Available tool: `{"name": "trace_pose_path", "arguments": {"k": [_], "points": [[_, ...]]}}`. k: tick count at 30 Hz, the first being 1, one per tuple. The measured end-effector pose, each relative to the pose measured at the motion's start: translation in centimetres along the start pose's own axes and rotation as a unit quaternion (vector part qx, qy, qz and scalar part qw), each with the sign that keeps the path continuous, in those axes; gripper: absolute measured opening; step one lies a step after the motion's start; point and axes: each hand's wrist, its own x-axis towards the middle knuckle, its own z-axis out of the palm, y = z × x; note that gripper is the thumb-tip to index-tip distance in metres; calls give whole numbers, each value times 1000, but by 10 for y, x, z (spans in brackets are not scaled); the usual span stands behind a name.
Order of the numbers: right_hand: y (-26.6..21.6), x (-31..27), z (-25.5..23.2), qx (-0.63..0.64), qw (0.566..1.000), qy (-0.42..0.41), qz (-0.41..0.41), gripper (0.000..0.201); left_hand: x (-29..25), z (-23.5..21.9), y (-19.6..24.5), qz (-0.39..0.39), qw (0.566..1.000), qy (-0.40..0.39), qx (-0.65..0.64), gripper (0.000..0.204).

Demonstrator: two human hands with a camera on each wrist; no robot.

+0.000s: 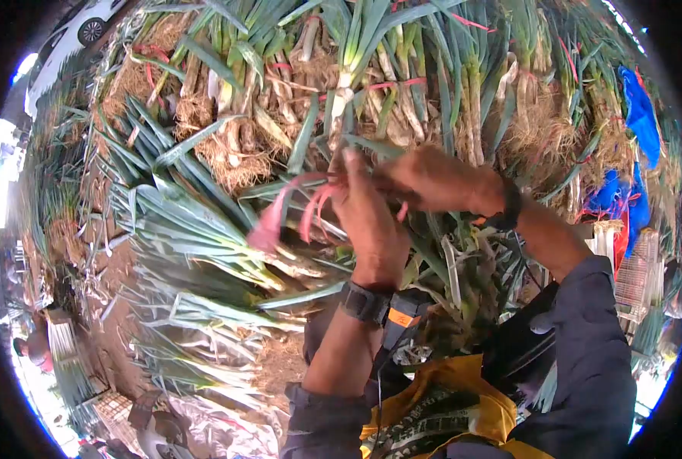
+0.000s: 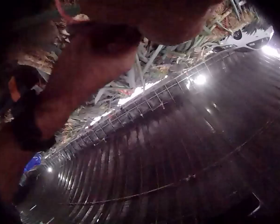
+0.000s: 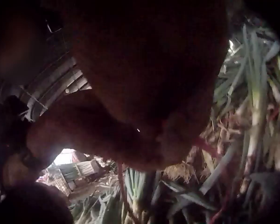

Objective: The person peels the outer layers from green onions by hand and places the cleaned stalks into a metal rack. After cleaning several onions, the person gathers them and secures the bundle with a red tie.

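In the head view the left hand (image 1: pixel 371 229) is raised at the centre, its fingers close to the right hand (image 1: pixel 432 180), which reaches in from the right with curled fingers. Pink-red strips (image 1: pixel 268 226) trail to the left from between the hands, and their ends are blurred. Right behind the fingertips stands a green onion stalk (image 1: pixel 342 99) with a white stem. Both wrist views are dark; in the right wrist view a reddish strip (image 3: pixel 207 147) runs out from the fingers. What the fingertips pinch is hidden.
Loose leek-like stalks (image 1: pixel 203 237) lie in a pile on the left. Tied bundles with roots (image 1: pixel 237 153) line the back. Blue plastic (image 1: pixel 641 115) hangs at the far right, above a wire crate (image 1: pixel 638 268). A white car (image 1: pixel 69 38) stands at the upper left.
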Motion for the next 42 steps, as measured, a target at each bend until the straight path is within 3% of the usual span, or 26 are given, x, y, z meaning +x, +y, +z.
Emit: {"name": "trace_pose_path", "arguments": {"k": [2,3,5,8,10,11,12,14,15,16,17,20,22,23,25,27,30,32,34,35,37,39,42], "points": [[-3,1,8,286,956,-49,39,28,0,3,9,-8,998,45,-33,48],[12,7,17,320,943,27,92,27,1,5,14,-10,996,67,-50,47],[65,29,43,381,888,178,188,26,4,1,8,103,991,80,-4,45],[110,69,89,416,831,228,291,31,-2,7,-2,49,996,74,-27,41],[185,101,133,143,931,306,136,37,-11,-1,1,-32,998,63,6,42],[206,108,141,-1,945,321,57,41,-11,1,3,-39,996,82,0,40],[227,116,150,-151,923,353,-15,46,-14,2,6,-29,997,69,-3,40],[233,142,143,-301,918,245,80,59,-18,1,12,-4,998,64,8,39],[221,147,132,-312,917,210,136,64,-19,1,12,8,997,70,21,38],[209,153,121,-325,911,170,190,69,-19,-3,11,-37,996,76,-35,37],[198,145,109,-356,892,237,150,73,-19,-6,9,-32,995,82,-44,36],[195,149,91,-230,957,35,175,80,-16,-13,0,-19,995,71,-70,34],[179,139,85,-96,979,103,150,66,-15,-8,0,-36,996,49,-73,34],[170,133,86,26,974,184,132,58,-15,-5,-2,-45,995,42,-78,34],[142,116,87,269,900,328,97,46,-15,2,-5,-13,995,5,-94,35],[100,97,53,215,915,338,47,37,-21,7,-6,-8,998,-32,-54,35],[84,68,15,212,897,383,-56,35,-31,25,-9,1,997,-45,-67,35],[52,31,16,200,891,403,-64,35,-41,28,-2,30,998,-21,-55,31],[8,-22,39,196,894,403,-6,35,-38,26,-35,85,996,-2,20,26],[-13,-53,50,190,899,394,36,35,-33,29,-53,214,977,-11,-1,27],[-47,-110,81,176,908,363,116,35,-33,34,-64,104,990,-48,-82,38],[-65,-155,104,168,909,339,175,35,-30,44,-60,73,976,-63,-194,37],[-78,-192,125,170,902,315,240,36,-55,49,-49,69,987,-26,-145,39]]}}
